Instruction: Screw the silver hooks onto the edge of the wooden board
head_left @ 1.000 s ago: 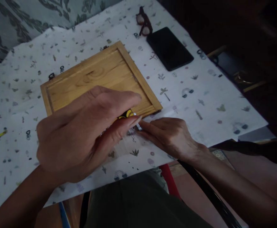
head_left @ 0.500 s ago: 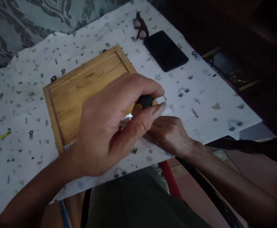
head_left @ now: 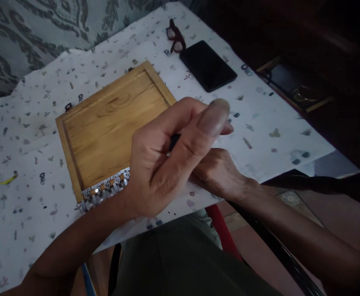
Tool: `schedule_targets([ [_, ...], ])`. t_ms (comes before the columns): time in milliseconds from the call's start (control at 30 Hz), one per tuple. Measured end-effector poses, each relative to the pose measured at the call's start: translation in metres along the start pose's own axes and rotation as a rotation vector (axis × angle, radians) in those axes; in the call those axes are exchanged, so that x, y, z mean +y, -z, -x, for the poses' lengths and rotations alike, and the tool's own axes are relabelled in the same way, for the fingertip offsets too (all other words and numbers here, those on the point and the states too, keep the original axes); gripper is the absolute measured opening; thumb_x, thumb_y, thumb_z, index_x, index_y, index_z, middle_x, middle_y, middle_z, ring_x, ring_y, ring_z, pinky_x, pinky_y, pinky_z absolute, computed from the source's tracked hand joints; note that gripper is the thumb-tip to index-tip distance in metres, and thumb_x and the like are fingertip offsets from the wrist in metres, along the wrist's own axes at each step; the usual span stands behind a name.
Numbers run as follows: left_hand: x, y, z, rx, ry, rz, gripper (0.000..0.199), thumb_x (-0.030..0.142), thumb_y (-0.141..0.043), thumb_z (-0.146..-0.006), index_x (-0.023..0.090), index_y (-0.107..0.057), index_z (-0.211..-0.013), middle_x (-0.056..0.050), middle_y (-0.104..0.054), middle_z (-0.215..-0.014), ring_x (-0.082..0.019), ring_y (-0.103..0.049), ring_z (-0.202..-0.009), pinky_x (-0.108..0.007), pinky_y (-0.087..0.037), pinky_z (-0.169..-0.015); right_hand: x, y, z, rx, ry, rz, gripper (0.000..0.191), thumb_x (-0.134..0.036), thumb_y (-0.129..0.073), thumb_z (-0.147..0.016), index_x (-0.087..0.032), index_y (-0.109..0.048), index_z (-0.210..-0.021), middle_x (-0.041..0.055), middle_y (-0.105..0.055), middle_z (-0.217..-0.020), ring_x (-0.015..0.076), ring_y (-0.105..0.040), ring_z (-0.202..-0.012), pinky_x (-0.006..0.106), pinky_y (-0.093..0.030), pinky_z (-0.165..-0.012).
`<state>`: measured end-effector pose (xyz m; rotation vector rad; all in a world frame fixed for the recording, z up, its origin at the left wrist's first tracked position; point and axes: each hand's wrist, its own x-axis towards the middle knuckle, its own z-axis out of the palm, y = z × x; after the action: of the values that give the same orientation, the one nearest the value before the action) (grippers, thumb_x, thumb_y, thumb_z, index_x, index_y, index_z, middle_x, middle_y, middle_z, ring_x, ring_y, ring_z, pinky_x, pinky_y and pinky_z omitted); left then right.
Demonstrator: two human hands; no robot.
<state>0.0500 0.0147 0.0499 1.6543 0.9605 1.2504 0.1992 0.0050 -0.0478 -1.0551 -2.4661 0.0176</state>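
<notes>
From where I stand, the left hand (head_left: 158, 172) is curled around a dark handle (head_left: 174, 141), mostly hidden in its grip. At its ten o'clock, the wooden panel (head_left: 108, 131) lies on the tabletop (head_left: 260, 158), silver metal pieces (head_left: 105, 190) at eight. The right hand (head_left: 215, 170) rests toward three (half covered, so I can't tell its grip).

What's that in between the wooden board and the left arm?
In the head view, a row of small silvery metal pieces shows between the wooden board and the left arm.
</notes>
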Motion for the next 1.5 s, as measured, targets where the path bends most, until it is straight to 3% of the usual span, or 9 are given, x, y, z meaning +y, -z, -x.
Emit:
schedule_targets([
  [400,-0.009,0.002,0.003,-0.056,-0.028,-0.076,0.031,0.044,-0.040,-0.104,0.026,-0.062,-0.092,0.002,-0.074,-0.092,-0.013,-0.071,-0.080,-0.027,-0.052,-0.056,0.002,0.002,-0.002,0.006,0.039,0.027,0.045,-0.032,-0.027,-0.107,-0.014,-0.064,-0.124,-0.0005,-0.060,-0.056,0.0137,-0.047,-0.048,0.032,-0.029,-0.051],
  [633,-0.003,0.004,-0.006,0.050,-0.052,0.001,0.031,0.041,-0.049,-0.102,0.022,-0.064,-0.082,0.002,-0.064,-0.071,-0.006,-0.048,-0.048,-0.027,-0.043,-0.042,0.002,-0.001,-0.001,-0.013,0.029,0.040,0.043,-0.037,-0.032,-0.107,-0.016,-0.063,-0.128,-0.0013,-0.062,-0.059,0.0129,-0.054,-0.051,0.031,-0.032,-0.052],
  [733,0.010,0.006,-0.010,0.191,-0.078,0.003,0.057,0.047,-0.021,-0.107,0.018,-0.056,-0.073,0.006,-0.061,-0.067,0.002,-0.054,-0.046,-0.017,-0.049,-0.043,0.001,-0.001,-0.001,0.016,0.033,0.042,0.040,-0.039,-0.038,-0.106,-0.016,-0.065,-0.125,-0.0015,-0.066,-0.061,0.0123,-0.056,-0.052,0.030,-0.034,-0.052],
  [800,0.016,0.008,-0.011,0.252,-0.078,-0.004,0.068,0.044,-0.003,-0.106,0.015,-0.051,-0.070,0.009,-0.054,-0.062,0.001,-0.068,-0.065,-0.008,-0.053,-0.056,0.001,-0.002,-0.001,0.030,0.033,0.036,0.039,-0.038,-0.039,-0.106,-0.016,-0.066,-0.124,-0.0015,-0.067,-0.061,0.0119,-0.056,-0.052,0.030,-0.035,-0.052],
  [900,0.014,0.013,-0.012,0.234,-0.093,0.040,0.060,0.054,-0.027,-0.104,0.018,-0.050,-0.063,0.003,-0.047,-0.052,-0.009,-0.070,-0.069,-0.022,-0.054,-0.050,0.000,-0.003,-0.001,0.036,0.026,0.035,0.038,-0.038,-0.040,-0.106,-0.017,-0.067,-0.122,-0.0015,-0.067,-0.061,0.0115,-0.056,-0.052,0.029,-0.035,-0.052],
  [1033,0.004,0.018,-0.010,0.200,-0.055,0.120,0.059,0.060,-0.037,-0.099,0.019,-0.062,-0.065,-0.004,-0.064,-0.071,-0.007,-0.040,-0.042,-0.035,-0.031,-0.037,0.001,-0.004,-0.001,0.067,0.043,0.039,0.036,-0.037,-0.044,-0.104,-0.015,-0.068,-0.119,-0.0010,-0.069,-0.063,0.0114,-0.056,-0.052,0.029,-0.035,-0.053],
  [1267,0.016,0.016,-0.004,0.232,0.025,0.130,0.032,0.052,-0.050,-0.098,0.028,-0.068,-0.086,0.001,-0.058,-0.065,-0.009,-0.040,-0.045,-0.034,-0.031,-0.044,-0.001,0.000,-0.001,0.050,0.045,0.034,0.033,-0.033,-0.046,-0.104,-0.013,-0.068,-0.119,-0.0015,-0.065,-0.061,0.0116,-0.056,-0.053,0.029,-0.037,-0.053],
  [1400,0.010,0.021,0.001,0.204,-0.054,0.093,0.026,0.045,-0.052,-0.100,0.028,-0.066,-0.087,0.004,-0.043,-0.054,-0.007,-0.041,-0.048,-0.030,-0.034,-0.046,0.000,0.001,-0.001,0.046,0.043,0.017,0.032,-0.031,-0.046,-0.104,-0.013,-0.068,-0.119,-0.0010,-0.066,-0.062,0.0114,-0.055,-0.053,0.029,-0.038,-0.053],
  [1500,0.002,0.026,0.003,0.176,-0.074,0.108,0.029,0.045,-0.050,-0.100,0.027,-0.065,-0.084,0.005,-0.048,-0.058,-0.006,-0.044,-0.048,-0.028,-0.037,-0.046,0.001,0.000,-0.001,0.049,0.036,0.002,0.030,-0.031,-0.047,-0.104,-0.014,-0.068,-0.117,-0.0001,-0.068,-0.065,0.0115,-0.058,-0.055,0.029,-0.039,-0.054],
])
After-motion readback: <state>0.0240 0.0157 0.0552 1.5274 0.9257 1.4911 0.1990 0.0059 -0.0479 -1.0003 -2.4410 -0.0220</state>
